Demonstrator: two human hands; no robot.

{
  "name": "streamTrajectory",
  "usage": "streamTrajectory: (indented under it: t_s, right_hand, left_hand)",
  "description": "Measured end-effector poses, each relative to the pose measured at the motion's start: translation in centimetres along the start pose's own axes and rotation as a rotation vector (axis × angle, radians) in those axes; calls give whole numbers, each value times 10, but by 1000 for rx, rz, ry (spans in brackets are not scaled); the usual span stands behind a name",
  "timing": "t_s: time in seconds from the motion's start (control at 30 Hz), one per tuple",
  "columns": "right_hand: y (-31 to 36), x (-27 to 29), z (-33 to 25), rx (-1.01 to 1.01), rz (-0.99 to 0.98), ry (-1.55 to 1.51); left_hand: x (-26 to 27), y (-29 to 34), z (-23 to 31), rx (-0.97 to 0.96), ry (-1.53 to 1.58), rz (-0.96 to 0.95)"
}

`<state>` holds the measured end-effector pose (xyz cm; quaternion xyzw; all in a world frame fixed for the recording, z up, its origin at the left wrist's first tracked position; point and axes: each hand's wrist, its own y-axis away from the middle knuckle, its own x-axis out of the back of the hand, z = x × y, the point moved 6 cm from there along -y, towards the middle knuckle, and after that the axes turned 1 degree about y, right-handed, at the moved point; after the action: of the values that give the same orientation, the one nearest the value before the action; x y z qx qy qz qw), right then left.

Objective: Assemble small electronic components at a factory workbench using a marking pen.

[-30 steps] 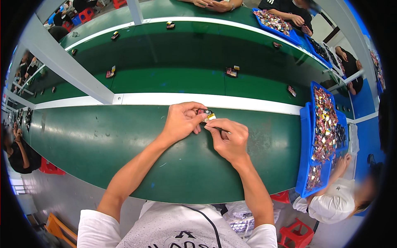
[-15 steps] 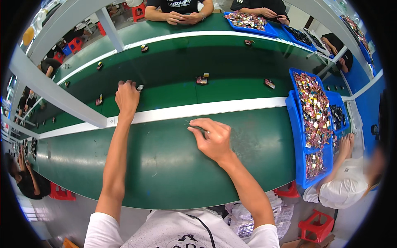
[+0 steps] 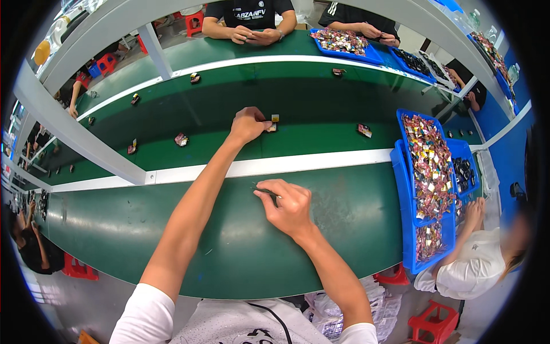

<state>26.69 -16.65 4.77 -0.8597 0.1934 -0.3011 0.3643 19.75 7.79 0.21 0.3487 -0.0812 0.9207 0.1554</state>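
Note:
My left hand (image 3: 248,126) reaches over the white rail to the green belt. Its thumb and fingers close on the left edge of a small dark-and-pink piece (image 3: 272,128) with a yellow-and-white tab standing up from it. Part of that piece is hidden behind the thumb. Above the near green worktop, my right hand (image 3: 289,207) is closed around thin dark tweezers (image 3: 266,191), their points facing left. Another pink-and-silver piece (image 3: 181,139) lies on the belt left of my left hand, and one more (image 3: 364,131) lies to its right.
Blue trays (image 3: 408,229) heaped with similar pieces stand at the worktop's right end. A white rail (image 3: 321,159) and a slanted post (image 3: 86,129) border the belt. Co-workers sit across and to the right; a far blue tray (image 3: 372,56) holds more pieces.
My left hand has let go of the pink-and-silver piece and moved right to the one with the yellow tab. Pieces on the belt have shifted slightly left. The right hand still grips the tweezers.

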Motion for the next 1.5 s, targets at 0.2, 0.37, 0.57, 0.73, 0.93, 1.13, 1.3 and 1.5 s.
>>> streamTrajectory:
  t_s: [0.2, 0.37, 0.57, 0.73, 0.93, 1.13, 1.3, 1.5]
  right_hand:
    - [-2, -2, -4, -26, -18, -21]
    - [1, -2, 6, -214, -15, -135]
    - [9, -6, 35, -650, 38, -535]
    - [11, -7, 33, -715, 32, -616]
    - [14, -11, 28, -691, -9, -508]
    - [16, -10, 28, -636, -47, -385]
    - [13, -11, 23, -530, -28, -272]
    - [17, -12, 30, -653, -64, -346]
  left_hand:
    - [11, 9, -10, -216, -4, 196]
    - [32, 66, 4, -19, 334, 7]
    - [35, 144, -22, 104, 597, -20]
    - [33, 174, -25, 134, 744, 0]
    - [30, 181, -23, 103, 770, 21]
    - [28, 181, -23, 79, 768, 11]
    - [28, 181, -23, 60, 763, -1]
    - [26, 182, -19, 59, 811, -28]
